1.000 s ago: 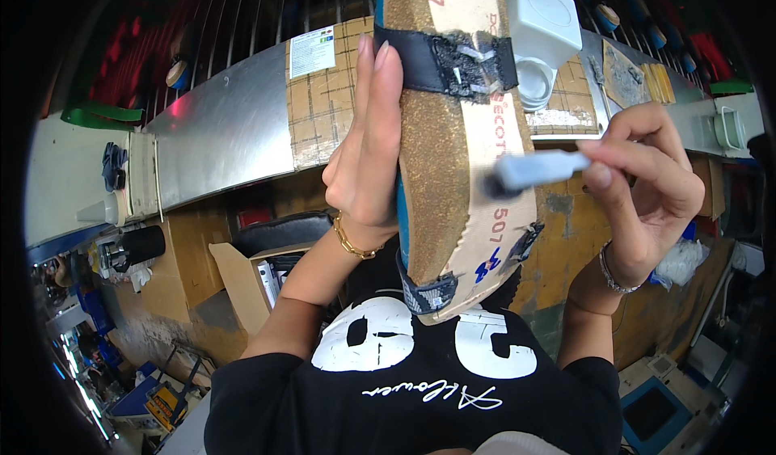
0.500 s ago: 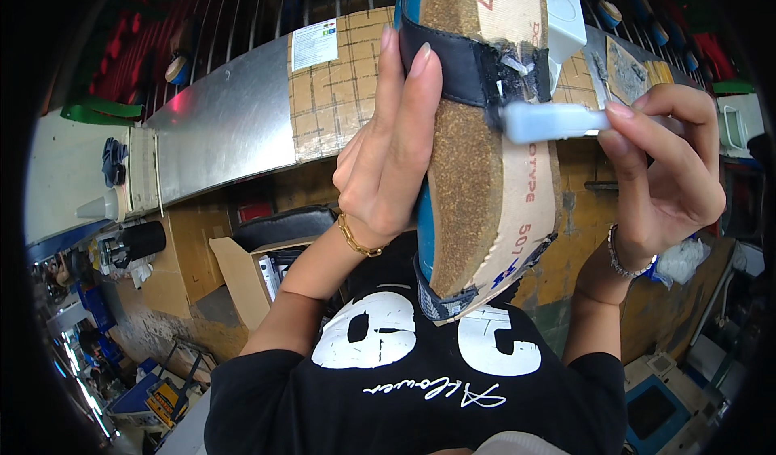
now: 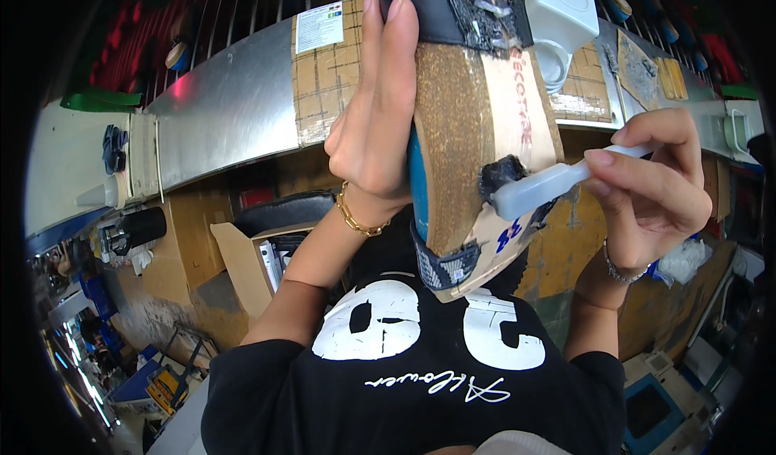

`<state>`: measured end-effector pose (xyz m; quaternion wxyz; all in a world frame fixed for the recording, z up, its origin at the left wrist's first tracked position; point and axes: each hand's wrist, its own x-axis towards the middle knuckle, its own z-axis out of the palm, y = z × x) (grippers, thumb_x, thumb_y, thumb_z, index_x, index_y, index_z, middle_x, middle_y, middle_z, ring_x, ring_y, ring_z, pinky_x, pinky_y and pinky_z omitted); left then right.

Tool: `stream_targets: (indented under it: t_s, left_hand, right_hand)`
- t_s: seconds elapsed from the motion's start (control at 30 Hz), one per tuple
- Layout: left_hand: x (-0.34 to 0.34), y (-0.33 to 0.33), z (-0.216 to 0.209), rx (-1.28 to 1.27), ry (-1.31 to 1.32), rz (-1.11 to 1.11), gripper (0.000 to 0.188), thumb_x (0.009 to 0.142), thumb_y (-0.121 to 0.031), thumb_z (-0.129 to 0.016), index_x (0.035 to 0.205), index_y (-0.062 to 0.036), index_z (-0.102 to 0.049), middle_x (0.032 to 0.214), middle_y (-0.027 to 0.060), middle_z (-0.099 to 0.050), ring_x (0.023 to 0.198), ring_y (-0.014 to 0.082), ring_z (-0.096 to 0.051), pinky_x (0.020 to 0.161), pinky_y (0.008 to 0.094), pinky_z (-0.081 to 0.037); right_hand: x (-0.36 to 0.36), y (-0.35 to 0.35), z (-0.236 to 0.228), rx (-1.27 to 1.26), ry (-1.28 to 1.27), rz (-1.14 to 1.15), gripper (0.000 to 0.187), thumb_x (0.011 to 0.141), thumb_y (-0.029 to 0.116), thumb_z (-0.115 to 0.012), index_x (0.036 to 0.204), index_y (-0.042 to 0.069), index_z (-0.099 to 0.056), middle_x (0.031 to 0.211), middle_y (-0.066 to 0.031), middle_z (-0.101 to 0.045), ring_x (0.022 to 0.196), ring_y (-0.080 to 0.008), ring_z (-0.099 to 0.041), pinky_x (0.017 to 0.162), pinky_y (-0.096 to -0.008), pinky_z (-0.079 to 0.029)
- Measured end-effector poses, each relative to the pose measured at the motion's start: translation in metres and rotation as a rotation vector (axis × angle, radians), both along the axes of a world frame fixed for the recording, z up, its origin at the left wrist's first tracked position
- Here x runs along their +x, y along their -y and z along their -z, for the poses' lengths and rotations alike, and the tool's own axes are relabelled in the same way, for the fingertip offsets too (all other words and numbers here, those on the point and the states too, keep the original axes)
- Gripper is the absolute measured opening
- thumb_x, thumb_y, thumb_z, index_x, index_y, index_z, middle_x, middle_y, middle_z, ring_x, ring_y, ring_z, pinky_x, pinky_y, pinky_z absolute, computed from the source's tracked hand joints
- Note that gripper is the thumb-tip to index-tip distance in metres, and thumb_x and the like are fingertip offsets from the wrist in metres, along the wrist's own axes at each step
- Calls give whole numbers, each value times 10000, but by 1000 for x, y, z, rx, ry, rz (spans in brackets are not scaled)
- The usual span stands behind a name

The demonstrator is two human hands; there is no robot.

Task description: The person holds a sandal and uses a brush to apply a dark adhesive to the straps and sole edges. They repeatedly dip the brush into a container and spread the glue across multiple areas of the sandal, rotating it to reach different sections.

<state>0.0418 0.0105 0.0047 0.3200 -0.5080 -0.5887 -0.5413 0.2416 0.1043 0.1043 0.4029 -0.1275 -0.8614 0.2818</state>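
a long workbench (image 3: 226, 107) clad in sheet metal curves across the upper part of the view, with a gridded cardboard panel (image 3: 323, 83) taped on its middle and a white plastic jug (image 3: 560, 10) standing near its right end. below the bench edge sits an open cardboard box (image 3: 246, 265).

the left hand (image 3: 376, 124) is raised in front of the bench, fingers straight and pressed together flat against the side of a sandal sole (image 3: 477, 132), the thumb hidden behind it; the hand clasps the sole and holds it upright, heel end down near the person's chest. the sole has a cork edge, a tan insole face, a blue underside edge and black straps at top and bottom. a gold chain bracelet (image 3: 356, 216) circles that wrist.

the right hand (image 3: 647, 188) is closed in a pinch around the handle of a small pale brush (image 3: 550, 184), thumb on top and fingers curled beneath. the brush's dark bristle end touches the insole face at the lower strap, just right of the cork edge.
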Motion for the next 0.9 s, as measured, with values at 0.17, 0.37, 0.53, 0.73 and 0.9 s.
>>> stream_targets:
  t_s: [0.17, 0.37, 0.53, 0.73, 0.9]
  left_hand:
    - [-2, -2, 0, -34, -21, -36, 590, 928, -12, -639, 1482, 37, -439, 1015, 173, -749, 777, 152, -734, 677, 224, -603]
    - [-5, 2, -2, -91, 14, -24, 628, 889, -67, -699, 1465, 32, -471, 1000, 150, -758, 761, 137, -729, 656, 224, -589]
    - [-6, 4, -5, -122, 18, -5, 661, 856, -113, -749, 1451, 29, -498, 987, 131, -765, 747, 125, -724, 639, 224, -577]
    - [-1, 0, -8, -161, 4, 19, 705, 817, -168, -810, 1434, 25, -530, 971, 108, -773, 731, 110, -718, 618, 224, -562]
    - [-10, -7, -5, -96, 163, -14, 784, 779, -219, -853, 1453, -1, -520, 988, 106, -775, 743, 119, -725, 636, 248, -564]
  right_hand:
    - [-1, 14, 4, 4, -14, 30, 295, 536, 49, -822, 826, 93, -797, 921, -93, -592, 838, -208, -525, 726, -301, -379]
    - [-4, 16, 0, 63, 4, -13, 294, 511, 98, -833, 803, 127, -800, 889, -76, -584, 811, -205, -525, 686, -311, -374]
    - [-10, -6, -8, 29, 63, -160, 236, 548, 211, -830, 759, 112, -793, 835, -68, -572, 755, -192, -516, 654, -297, -340]
    - [-27, -34, -3, -280, 12, -362, 176, 760, 183, -809, 843, 30, -781, 835, -63, -587, 783, -157, -518, 702, -263, -362]
    - [-35, -13, 17, 4, -86, 174, 149, 796, 37, -794, 945, 44, -806, 789, -36, -609, 742, -120, -563, 655, -228, -421]
